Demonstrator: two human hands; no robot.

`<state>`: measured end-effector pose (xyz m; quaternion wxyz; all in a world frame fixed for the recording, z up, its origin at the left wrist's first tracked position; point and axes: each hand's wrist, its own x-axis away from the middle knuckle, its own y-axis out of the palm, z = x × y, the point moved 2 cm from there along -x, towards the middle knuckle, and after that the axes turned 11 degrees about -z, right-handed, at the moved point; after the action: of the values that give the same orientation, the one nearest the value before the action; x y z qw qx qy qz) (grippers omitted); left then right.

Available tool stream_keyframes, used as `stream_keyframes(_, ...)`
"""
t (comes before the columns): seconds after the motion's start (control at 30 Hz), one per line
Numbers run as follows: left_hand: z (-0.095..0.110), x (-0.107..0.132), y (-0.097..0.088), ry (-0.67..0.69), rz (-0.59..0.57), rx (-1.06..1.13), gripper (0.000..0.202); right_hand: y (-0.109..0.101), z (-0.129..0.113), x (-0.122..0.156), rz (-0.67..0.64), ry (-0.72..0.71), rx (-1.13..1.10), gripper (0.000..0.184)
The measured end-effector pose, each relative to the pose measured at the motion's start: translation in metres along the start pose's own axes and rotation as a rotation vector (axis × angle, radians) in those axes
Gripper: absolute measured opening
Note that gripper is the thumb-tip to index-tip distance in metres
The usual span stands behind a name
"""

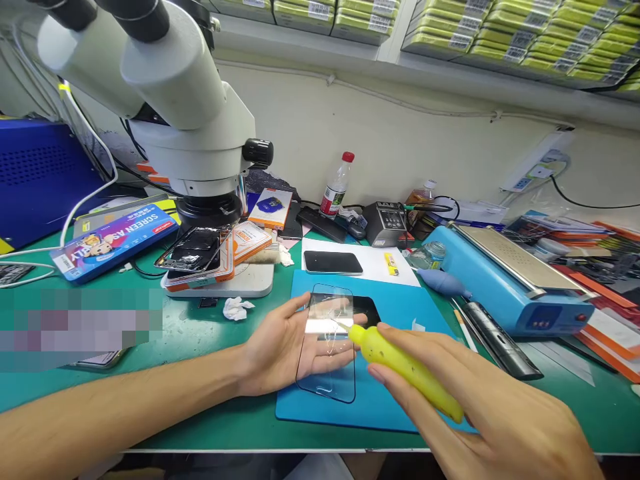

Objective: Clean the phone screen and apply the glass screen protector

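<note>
My left hand [285, 350] is palm up and supports a clear phone glass panel [327, 380] with a thin black border, the fingers showing through from behind. Wavy streaks of clear fluid lie on the middle of the glass. In my right hand [480, 393] is a yellow squeeze bottle [400, 363], gripped between thumb and fingers. Its thin needle tip points left at the streaks; I cannot tell if it touches the glass. Behind the glass, a dark phone screen [367, 310] lies partly hidden on the blue mat [310, 410].
A microscope [200, 153] towers at the left, with opened phone parts [195, 250] on its base. Behind the mat are a black phone [333, 262] and a plastic bottle [337, 187]. To the right stand a blue heating plate machine [515, 280] and a grey air blower [443, 283].
</note>
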<state>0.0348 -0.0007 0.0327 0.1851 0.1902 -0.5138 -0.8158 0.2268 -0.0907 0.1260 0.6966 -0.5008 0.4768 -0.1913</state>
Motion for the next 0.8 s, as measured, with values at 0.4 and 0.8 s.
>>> stream_keyframes(0.4,-0.005,0.001,-0.003,-0.068,-0.003,0.092,0.074,0.004,0.007,0.017,0.020,0.101,-0.109,0.027)
stream_keyframes(0.8,-0.005,0.002,-0.004,-0.134,-0.073,0.037,0.077,0.033,0.035,0.063,0.036,0.701,-0.835,0.050)
